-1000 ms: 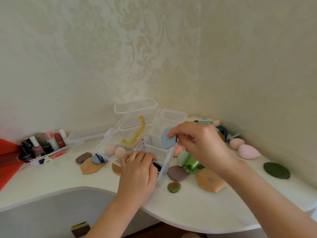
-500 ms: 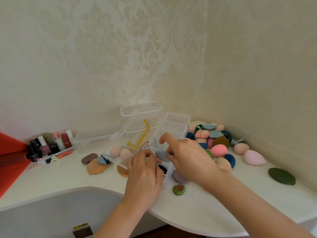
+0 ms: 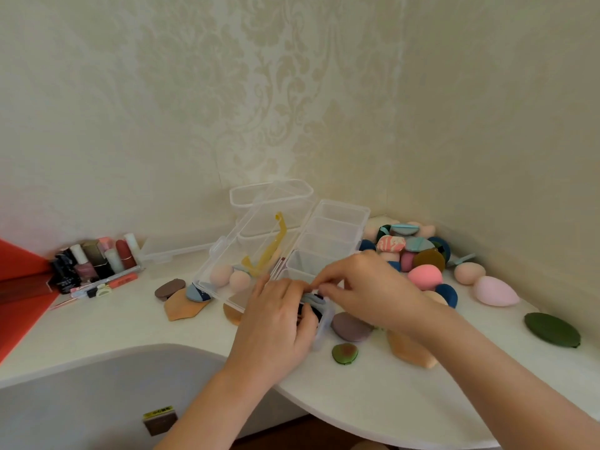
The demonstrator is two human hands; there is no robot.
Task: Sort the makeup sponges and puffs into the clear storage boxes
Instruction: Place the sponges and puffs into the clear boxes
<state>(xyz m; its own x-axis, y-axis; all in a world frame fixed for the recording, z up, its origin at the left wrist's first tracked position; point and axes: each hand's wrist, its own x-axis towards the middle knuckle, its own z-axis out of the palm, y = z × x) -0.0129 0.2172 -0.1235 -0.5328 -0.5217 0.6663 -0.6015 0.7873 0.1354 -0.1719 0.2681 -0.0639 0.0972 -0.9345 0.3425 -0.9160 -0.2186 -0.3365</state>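
Note:
A clear divided storage box point(image 3: 334, 228) lies open on the white counter, beside a second clear box point(image 3: 227, 264) holding two peach egg sponges point(image 3: 221, 274) and a yellow strap. My right hand point(image 3: 367, 287) pinches a grey-blue puff point(image 3: 312, 298) down into the nearest compartment. My left hand point(image 3: 276, 323) grips that front end of the box, its fingers curled over the rim and over dark puffs inside. A heap of coloured sponges and puffs point(image 3: 412, 254) lies to the right by the wall.
Loose puffs lie around the boxes: mauve point(image 3: 349, 326), green-brown point(image 3: 344, 353), orange point(image 3: 410, 350), dark green point(image 3: 552, 329), tan point(image 3: 181, 308), brown point(image 3: 169, 288). Pink sponges point(image 3: 495, 290) sit near the right wall. Lipsticks and bottles point(image 3: 94, 261) stand at the left. The counter edge curves in front.
My right hand carried the grey-blue puff from above the middle compartments down into the nearest compartment. The left hand stayed on the box's front end. The view shifted, uncovering the sponge heap.

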